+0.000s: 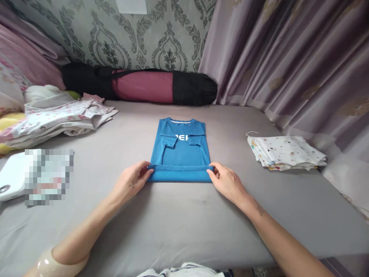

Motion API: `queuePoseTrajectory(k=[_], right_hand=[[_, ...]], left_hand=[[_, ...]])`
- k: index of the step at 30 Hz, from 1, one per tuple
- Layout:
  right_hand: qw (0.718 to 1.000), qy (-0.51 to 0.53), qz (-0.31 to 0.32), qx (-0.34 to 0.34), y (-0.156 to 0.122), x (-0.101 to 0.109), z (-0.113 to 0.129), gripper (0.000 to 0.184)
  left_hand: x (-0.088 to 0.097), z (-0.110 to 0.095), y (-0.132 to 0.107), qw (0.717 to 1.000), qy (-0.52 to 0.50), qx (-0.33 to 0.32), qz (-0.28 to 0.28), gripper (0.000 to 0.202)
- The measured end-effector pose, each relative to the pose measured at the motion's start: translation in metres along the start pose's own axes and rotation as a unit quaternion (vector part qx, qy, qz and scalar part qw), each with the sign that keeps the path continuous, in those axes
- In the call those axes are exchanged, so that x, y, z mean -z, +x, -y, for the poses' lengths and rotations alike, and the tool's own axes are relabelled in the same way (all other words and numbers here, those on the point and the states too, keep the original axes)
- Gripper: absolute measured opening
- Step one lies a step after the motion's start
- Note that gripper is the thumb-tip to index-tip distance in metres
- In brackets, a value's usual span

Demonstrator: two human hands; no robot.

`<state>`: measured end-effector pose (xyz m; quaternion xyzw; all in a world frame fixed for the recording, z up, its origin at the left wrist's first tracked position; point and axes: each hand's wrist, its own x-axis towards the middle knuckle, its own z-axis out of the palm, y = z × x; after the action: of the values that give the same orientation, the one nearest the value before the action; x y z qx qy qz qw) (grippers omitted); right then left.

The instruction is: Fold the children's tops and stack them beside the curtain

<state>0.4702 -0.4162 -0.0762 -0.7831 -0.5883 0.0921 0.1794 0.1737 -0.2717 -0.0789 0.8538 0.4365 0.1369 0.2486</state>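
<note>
A blue T-shirt (181, 148) with white letters lies flat on the grey bed sheet (178, 215), its sides and sleeves folded inward. Its bottom hem is turned up into a narrow band. My left hand (133, 182) pinches the left end of that band, fingers closed on the cloth. My right hand (225, 182) pinches the right end in the same way. Both forearms reach in from the near edge of the bed.
A folded patterned white cloth (285, 152) lies to the right. A pile of pale printed clothes (57, 117) sits at the left, with a white device (11, 175) nearer. A black and pink rolled mat bag (144, 85) lies along the wall. Purple curtains (288, 57) hang at right.
</note>
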Motion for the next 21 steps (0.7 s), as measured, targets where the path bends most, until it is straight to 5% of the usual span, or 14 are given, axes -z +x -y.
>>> queuePoseTrajectory(k=[9,12,16,21], right_hand=[[0.987,-0.137,-0.073,0.039,-0.014,-0.003,0.009,0.032],[0.983,-0.131,-0.057,0.116,-0.021,-0.005,0.026,0.041],[0.969,-0.101,0.043,0.22,-0.026,-0.011,0.046,0.053],[0.962,-0.078,0.111,0.237,-0.021,-0.016,0.056,0.063]], left_hand=[[-0.009,0.0,-0.015,0.977,0.133,-0.117,-0.117,0.039],[-0.017,-0.016,-0.02,0.965,0.153,-0.198,-0.074,0.042],[-0.033,-0.032,-0.023,0.949,0.181,-0.26,0.001,0.052],[-0.043,-0.038,-0.018,0.942,0.193,-0.273,0.035,0.06]])
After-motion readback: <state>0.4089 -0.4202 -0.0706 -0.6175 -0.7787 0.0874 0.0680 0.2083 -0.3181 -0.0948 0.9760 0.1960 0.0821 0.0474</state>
